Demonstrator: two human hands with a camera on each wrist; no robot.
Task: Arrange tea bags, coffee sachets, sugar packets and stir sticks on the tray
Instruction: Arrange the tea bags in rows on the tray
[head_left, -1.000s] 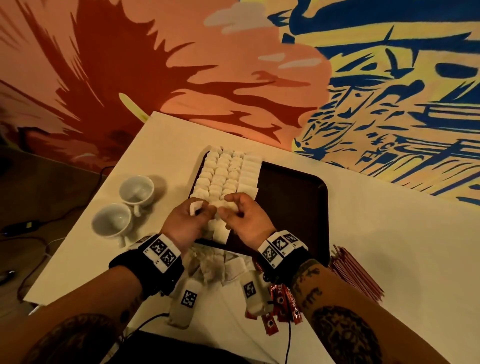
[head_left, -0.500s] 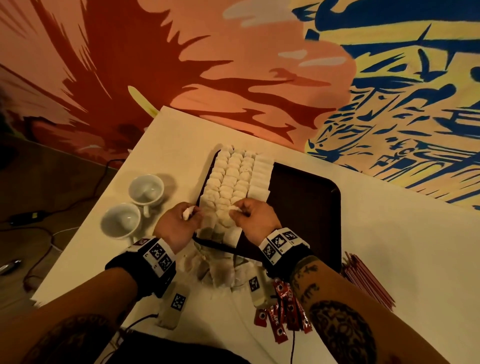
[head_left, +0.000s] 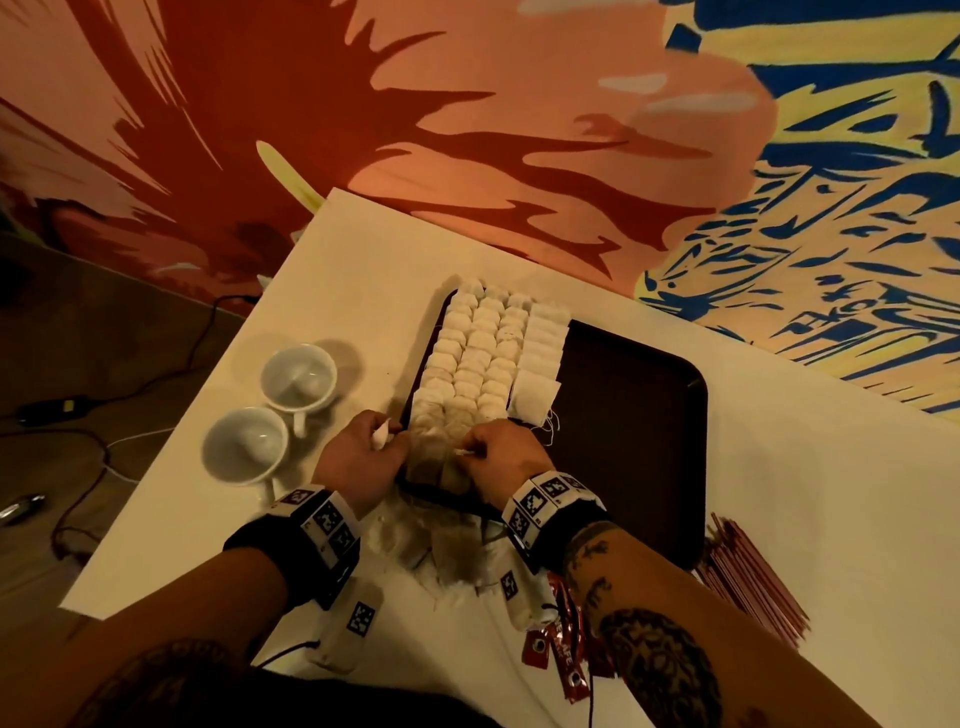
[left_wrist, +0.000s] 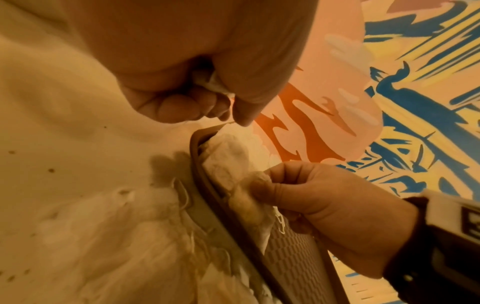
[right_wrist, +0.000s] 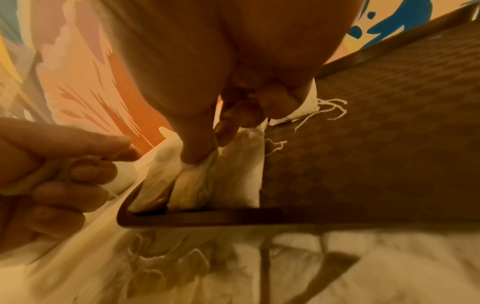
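A dark brown tray (head_left: 634, 415) lies on the white table, its left part filled with rows of white tea bags (head_left: 483, 358). My right hand (head_left: 498, 454) pinches the top of a tea bag (right_wrist: 197, 183) standing in the tray's near left corner. My left hand (head_left: 363, 457) is curled around a white tea bag (left_wrist: 210, 81) just off the tray's left rim (left_wrist: 197, 164). Loose tea bags (head_left: 441, 551) are heaped on the table before the tray. Red sachets (head_left: 561, 649) lie near my right forearm, and red stir sticks (head_left: 753, 571) lie right of the tray.
Two white cups (head_left: 298, 376) (head_left: 244, 447) stand left of the tray, close to my left hand. The table's left edge (head_left: 182, 457) drops to a floor with cables. A painted wall rises behind the table. The tray's right half (head_left: 623, 395) is bare.
My hands have drawn apart: the left went to the tray's left rim with a tea bag, the right stayed on the bags at the near corner. The view tilted slightly.
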